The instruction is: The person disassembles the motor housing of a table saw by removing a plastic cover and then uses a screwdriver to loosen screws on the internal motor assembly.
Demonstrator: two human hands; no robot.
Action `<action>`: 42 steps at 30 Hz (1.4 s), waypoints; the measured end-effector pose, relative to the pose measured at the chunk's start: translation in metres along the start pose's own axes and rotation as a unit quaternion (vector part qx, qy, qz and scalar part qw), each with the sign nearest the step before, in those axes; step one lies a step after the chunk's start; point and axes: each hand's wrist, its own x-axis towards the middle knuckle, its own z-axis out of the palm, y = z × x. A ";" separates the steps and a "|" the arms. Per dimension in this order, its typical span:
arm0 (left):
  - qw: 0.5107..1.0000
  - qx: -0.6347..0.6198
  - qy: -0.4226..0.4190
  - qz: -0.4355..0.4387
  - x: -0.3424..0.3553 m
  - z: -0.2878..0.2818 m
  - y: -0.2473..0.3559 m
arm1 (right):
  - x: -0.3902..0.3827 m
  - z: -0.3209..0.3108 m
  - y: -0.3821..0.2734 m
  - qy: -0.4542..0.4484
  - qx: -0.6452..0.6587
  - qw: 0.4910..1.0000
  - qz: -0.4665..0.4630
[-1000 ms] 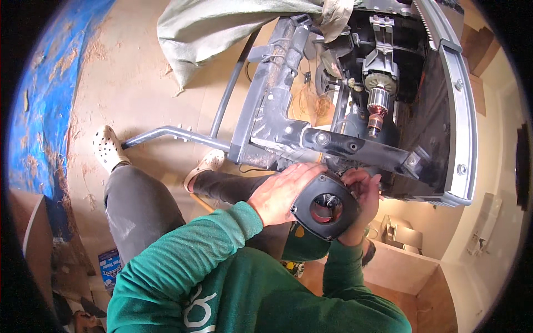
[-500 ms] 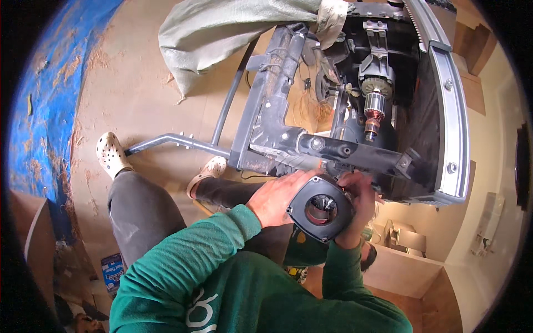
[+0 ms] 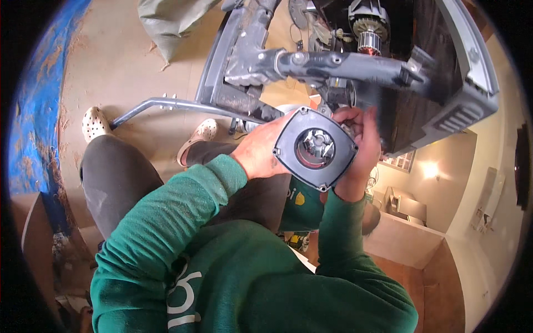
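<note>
Both my hands hold a dark grey, square-ish motor housing with a round opening that shows metal parts inside. My left hand grips its left side and my right hand wraps its right edge. Just above them stands a large grey machine frame lying on its side, with an exposed motor armature with copper windings near the top. My green sleeves come up from below.
A grey metal leg tube runs from the machine across the sawdust-covered floor. My two feet in pale clogs stand beside it. A blue tarp lies at the left, a grey-green cloth at the top.
The motor housing has come up closer to the camera, still in both hands, and its opening now faces me more squarely. The view has shifted so the machine sits higher.
</note>
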 end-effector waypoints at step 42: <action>1.000 0.006 0.003 -0.016 0.000 0.006 0.005 | -0.004 -0.006 0.007 0.009 0.031 0.999 -0.014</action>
